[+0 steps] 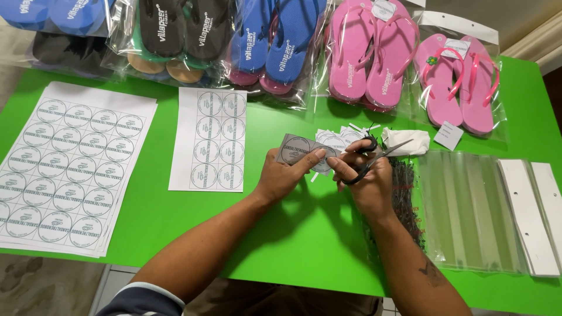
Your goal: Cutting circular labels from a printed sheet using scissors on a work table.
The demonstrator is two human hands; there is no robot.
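Scissors cutting close to the fingers

The right hand [366, 175] grips the scissors [374, 159]; the left hand [284, 172] pinches the paper strip [295, 150] just left of the blades, so a slip could nick fingers or spoil a round label.

- This looks like a small packing place for a sandal business, maybe inside a home.
- A bright green table [281, 246] serves as the work surface.
- Many pairs of flip-flops in clear bags [363, 52] lie along its far edge, in blue, black and pink.
- Sheets of round printed labels [64, 164] lie on the table.
- A stack of empty clear bags [468, 210] and white card strips [530, 216] lie at the right.
- A tiled floor [111, 287] shows under the table edge.
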